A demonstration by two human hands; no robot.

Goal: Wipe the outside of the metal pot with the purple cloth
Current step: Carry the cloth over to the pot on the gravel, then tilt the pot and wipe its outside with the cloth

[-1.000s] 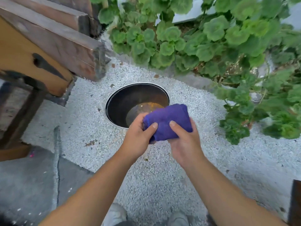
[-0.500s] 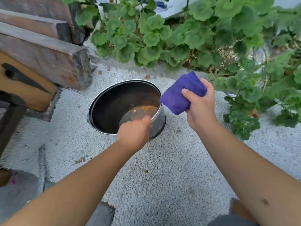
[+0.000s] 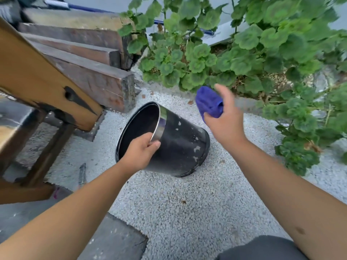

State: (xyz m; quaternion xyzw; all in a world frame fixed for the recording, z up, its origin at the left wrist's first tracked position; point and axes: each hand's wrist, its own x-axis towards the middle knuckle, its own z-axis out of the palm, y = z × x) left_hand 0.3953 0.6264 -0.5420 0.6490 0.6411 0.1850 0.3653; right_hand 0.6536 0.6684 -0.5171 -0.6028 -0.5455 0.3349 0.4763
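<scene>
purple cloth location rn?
In the head view, the purple cloth is bunched in the right hand, held above the tipped metal pot, beside the plants.

One metal pot (image 3: pixel 180 145). One purple cloth (image 3: pixel 209 103). Two bare hands: left hand (image 3: pixel 139 152), right hand (image 3: pixel 224 119). Four stacked timber beams (image 3: pixel 97 79). One leafy green plant bed (image 3: pixel 244 49). One slate slab (image 3: pixel 112 241).

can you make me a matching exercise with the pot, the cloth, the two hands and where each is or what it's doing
Column one:
1. metal pot
2. purple cloth
3. left hand
4. right hand

Column two:
a. grips the pot's rim
b. tipped on its side on the gravel
c. bunched in the right hand, clear of the pot
d. raised above the pot, holding the cloth

Pairs: 1-b, 2-c, 3-a, 4-d
</scene>
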